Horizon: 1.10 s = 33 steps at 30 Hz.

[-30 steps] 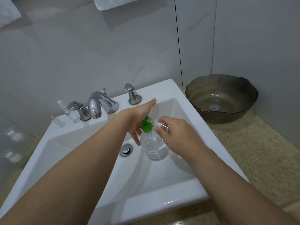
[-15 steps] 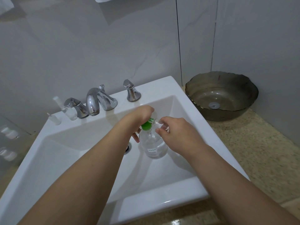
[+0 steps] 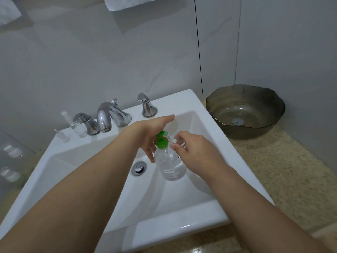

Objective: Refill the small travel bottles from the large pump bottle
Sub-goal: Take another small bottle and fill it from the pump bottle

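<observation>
Over the sink (image 3: 182,227), the left hand (image 3: 149,133) presses flat on the pump bottle (image 3: 170,165)'s green top; the right hand (image 3: 195,152) pinches a small travel bottle (image 3: 173,139) at its spout.

- Both bare forearms reach forward, converging at centre.
- Left hand (image 3: 148,133) lies palm down, index finger stretched straight ahead, thumb pointing down.
- Right hand (image 3: 193,152) is curled, its fingertips (image 3: 177,137) pinched in a tight grip.
</observation>
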Motion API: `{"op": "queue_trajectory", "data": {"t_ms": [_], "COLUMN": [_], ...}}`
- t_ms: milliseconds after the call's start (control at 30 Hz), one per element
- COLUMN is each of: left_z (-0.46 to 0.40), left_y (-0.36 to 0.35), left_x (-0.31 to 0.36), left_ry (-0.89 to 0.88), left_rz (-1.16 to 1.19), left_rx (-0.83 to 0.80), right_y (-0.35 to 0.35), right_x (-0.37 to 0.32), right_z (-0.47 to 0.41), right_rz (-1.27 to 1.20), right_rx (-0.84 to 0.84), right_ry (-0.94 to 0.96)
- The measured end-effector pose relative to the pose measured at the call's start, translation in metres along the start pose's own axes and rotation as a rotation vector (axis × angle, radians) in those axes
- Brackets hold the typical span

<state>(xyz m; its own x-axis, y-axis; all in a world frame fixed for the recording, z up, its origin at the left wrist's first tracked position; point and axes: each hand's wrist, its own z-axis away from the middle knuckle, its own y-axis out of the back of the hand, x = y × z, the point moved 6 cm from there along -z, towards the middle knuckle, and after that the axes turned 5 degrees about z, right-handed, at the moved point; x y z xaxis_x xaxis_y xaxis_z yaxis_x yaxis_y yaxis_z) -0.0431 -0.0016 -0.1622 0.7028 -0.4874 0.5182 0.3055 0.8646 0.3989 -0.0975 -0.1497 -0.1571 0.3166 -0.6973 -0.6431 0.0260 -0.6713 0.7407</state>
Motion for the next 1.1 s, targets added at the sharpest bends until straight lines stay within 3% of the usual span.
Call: {"op": "queue_trajectory", "data": {"t_ms": [400,633,867,1100], "left_z": [-0.015,-0.016,0.004,0.0], "left_y": [-0.001,0.002,0.005,0.001], "left_x": [-0.003,-0.005,-0.001,-0.002], "left_ry": [-0.134,-0.129,-0.023,-0.012], "left_rz": [-0.028,-0.025,0.058,0.005], "left_rx": [0.279,0.251,-0.023,0.043], "right_y": [-0.007,-0.007,-0.001,0.0], "right_x": [0.005,0.005,-0.001,-0.002], "right_z": [-0.002,-0.002,-0.001,-0.001], "right_rz": [0.045,0.036,-0.009,-0.018], "right_rx": [-0.035,-0.046,0.003,0.007], "right_ry": [-0.054,-0.056,-0.014,-0.004]}}
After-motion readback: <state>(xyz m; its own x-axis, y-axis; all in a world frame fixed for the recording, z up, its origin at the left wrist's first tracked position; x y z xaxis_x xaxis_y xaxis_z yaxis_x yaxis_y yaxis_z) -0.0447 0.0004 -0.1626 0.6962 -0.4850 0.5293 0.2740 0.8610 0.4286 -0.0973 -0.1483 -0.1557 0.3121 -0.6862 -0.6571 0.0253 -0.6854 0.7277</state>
